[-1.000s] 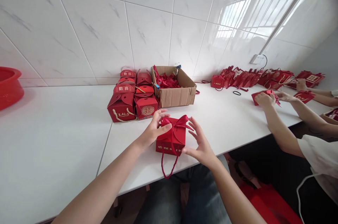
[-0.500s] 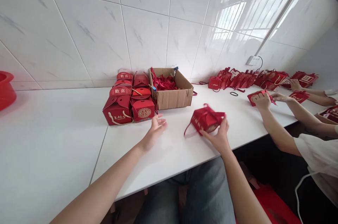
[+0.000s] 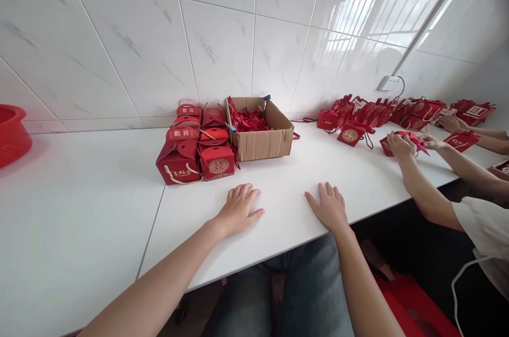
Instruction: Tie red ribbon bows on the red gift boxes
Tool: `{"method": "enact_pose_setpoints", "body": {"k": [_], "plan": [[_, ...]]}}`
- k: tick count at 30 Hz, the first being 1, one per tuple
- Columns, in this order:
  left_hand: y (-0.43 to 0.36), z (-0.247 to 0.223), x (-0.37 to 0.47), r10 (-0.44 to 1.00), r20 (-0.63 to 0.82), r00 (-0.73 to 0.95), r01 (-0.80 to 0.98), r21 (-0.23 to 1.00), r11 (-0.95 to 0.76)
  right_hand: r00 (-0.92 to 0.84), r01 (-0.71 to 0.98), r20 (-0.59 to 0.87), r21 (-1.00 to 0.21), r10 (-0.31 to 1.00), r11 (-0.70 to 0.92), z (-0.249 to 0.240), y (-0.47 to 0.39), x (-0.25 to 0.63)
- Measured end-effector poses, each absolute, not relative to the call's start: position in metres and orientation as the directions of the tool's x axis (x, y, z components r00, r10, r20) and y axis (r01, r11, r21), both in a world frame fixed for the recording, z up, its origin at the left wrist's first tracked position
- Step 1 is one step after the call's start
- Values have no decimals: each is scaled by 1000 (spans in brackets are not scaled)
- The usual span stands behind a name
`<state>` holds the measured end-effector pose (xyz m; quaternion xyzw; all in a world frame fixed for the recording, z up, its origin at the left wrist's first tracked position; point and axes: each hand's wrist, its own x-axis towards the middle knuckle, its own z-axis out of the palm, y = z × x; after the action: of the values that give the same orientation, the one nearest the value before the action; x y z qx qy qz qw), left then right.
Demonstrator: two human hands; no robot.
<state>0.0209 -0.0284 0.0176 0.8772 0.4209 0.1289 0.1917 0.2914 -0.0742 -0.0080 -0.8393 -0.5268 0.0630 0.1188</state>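
1. Since the earlier frame, the red gift box (image 3: 350, 135) has left the right hand (image 3: 326, 209) and now appears to stand beyond it, on the tabletop (image 3: 282, 183) near the row of red boxes (image 3: 342, 112).
2. Right fingers: straight, loosely spread, palm down, seemingly resting on the tabletop; they hold nothing.
3. Left hand (image 3: 237, 210): fingers fanned, thumb well out, palm down on or just over the tabletop, grasping nothing.
4. Judging by this, the step in hand is a release just finished; any further grasp calls for a reach, since nothing lies within the fingers.
5. Beyond the left fingers stand grouped red boxes (image 3: 177, 159); beside them, a cardboard box (image 3: 262, 147) holds red ribbons (image 3: 250, 121).
6. Farther right, a co-worker's hands (image 3: 402, 147) handle another red box.
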Motion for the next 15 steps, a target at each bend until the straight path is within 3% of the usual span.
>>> {"method": "enact_pose_setpoints", "body": {"k": [10,12,15], "plan": [[-32,12,22,788,115,605,693,412,-592,451,866,16,-250,892,-433,-9,-76,291],[-28,13,21,807,227,545,703,401,-587,454,865,16,-249,891,-436,-9,-76,291],[-17,21,14,795,532,292,778,352,-521,456,864,19,-248,890,-438,-9,-76,291]]}}
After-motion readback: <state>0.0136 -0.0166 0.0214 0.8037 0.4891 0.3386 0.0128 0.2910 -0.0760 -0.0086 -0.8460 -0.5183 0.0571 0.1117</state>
